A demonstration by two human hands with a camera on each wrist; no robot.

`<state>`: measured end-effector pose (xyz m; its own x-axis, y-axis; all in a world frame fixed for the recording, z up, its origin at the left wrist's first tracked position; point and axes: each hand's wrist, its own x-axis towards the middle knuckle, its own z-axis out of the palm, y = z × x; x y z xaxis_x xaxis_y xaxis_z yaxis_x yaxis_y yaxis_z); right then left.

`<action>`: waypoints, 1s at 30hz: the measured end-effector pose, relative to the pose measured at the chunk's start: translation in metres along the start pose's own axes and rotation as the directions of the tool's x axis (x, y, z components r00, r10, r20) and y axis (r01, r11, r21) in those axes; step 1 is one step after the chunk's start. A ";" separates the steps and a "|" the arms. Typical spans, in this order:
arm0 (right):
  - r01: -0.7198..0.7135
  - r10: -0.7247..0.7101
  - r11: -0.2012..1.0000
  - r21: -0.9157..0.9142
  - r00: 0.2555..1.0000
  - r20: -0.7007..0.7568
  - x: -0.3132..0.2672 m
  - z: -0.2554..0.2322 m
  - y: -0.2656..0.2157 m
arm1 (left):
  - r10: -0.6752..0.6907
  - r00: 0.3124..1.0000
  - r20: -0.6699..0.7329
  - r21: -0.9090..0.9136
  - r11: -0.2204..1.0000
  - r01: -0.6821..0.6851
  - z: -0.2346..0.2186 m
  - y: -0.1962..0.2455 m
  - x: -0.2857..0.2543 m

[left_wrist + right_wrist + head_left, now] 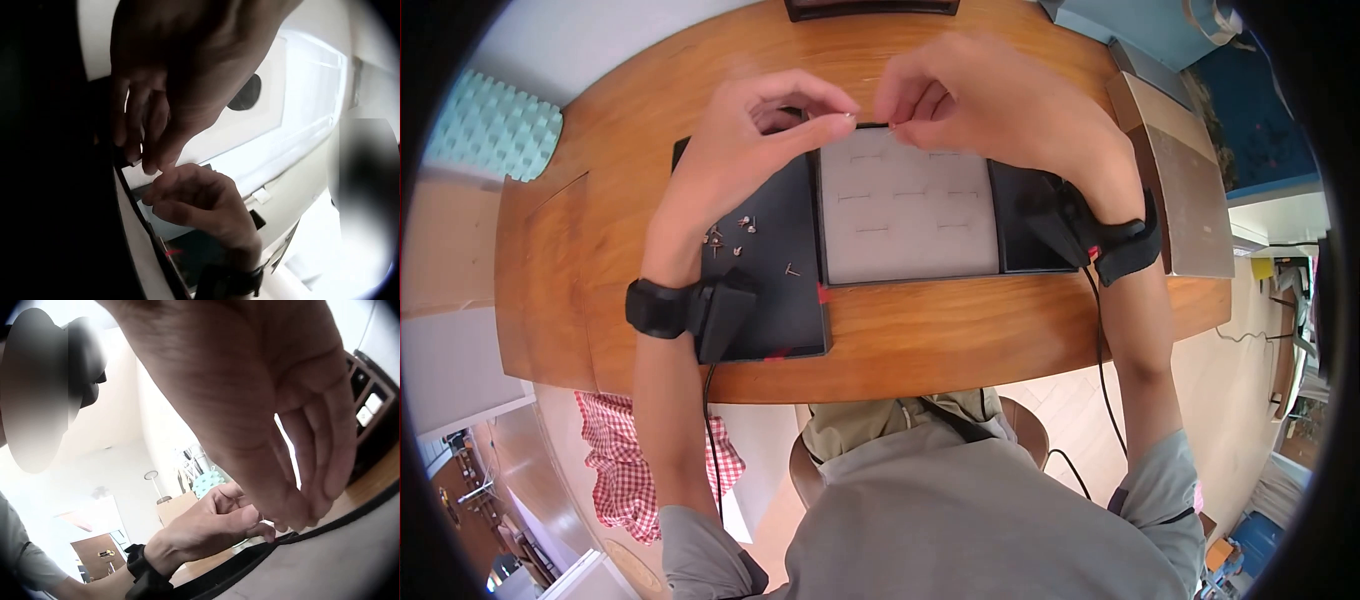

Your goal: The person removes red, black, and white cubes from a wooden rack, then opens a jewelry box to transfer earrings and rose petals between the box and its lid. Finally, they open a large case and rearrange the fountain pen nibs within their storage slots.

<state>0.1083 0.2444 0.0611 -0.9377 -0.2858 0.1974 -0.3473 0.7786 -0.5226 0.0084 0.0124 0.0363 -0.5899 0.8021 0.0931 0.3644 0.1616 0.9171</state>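
Note:
Both hands are raised over the far edge of a grey slotted jewelry pad (pixel 908 260), their fingertips a short gap apart. My left hand (pixel 750 130) pinches a tiny shiny piece, like a stud earring (pixel 850 116), between thumb and forefinger. My right hand (pixel 980 110) has its thumb and fingers brought together around a tiny copper-coloured bit (pixel 892 125), mostly hidden by the fingertips. Several small stud earrings (pixel 716 240) lie on the black tray (pixel 775 310) below my left wrist, one with its pin (pixel 791 270) apart from the others.
Right of the pad is another black panel (pixel 1025 250), partly under my right wrist. A cardboard box (pixel 1185 190) stands at the table's right side, a pale green bumpy container (pixel 505 125) at the far left. A dark wooden object (pixel 870 8) sits at the back of the table.

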 end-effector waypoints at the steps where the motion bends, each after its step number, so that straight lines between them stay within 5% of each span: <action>1: 0.024 -0.024 1.000 0.013 1.000 0.003 0.001 0.001 0.001 | 0.000 1.000 0.009 0.021 1.000 0.000 -0.002 -0.005 -0.002; 6: 0.066 -0.066 0.998 -0.007 0.998 0.006 0.001 0.007 0.001 | -0.003 1.000 0.023 -0.027 1.000 0.004 0.000 -0.015 -0.006; 8: 0.066 -0.066 0.998 0.005 0.998 0.013 0.002 0.010 0.002 | -0.025 0.999 0.020 0.118 0.993 0.022 0.001 -0.015 -0.007; 12: 0.116 -0.116 0.993 -0.024 0.993 0.031 0.002 0.009 -0.001 | 0.011 1.000 0.008 0.129 0.992 -0.012 0.003 -0.016 -0.007; 18: -0.016 0.017 1.000 -0.021 0.998 0.067 0.002 0.007 -0.010 | 0.010 0.999 -0.036 0.273 0.962 0.000 0.003 -0.015 -0.009; 23: 0.054 -0.063 0.992 -0.115 0.995 -0.079 -0.004 0.018 -0.005 | 0.140 0.989 -0.039 0.315 0.942 -0.120 0.003 -0.016 -0.009; 30: 0.016 -0.017 0.995 -0.098 1.000 -0.018 -0.003 0.020 -0.006 | 0.202 0.979 0.020 0.365 0.911 -0.195 0.003 -0.017 -0.007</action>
<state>0.1131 0.2294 0.0466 -0.9313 -0.2892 0.2214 -0.3597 0.8250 -0.4359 0.0085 0.0058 0.0191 -0.4899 0.8295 0.2684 0.7095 0.2004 0.6756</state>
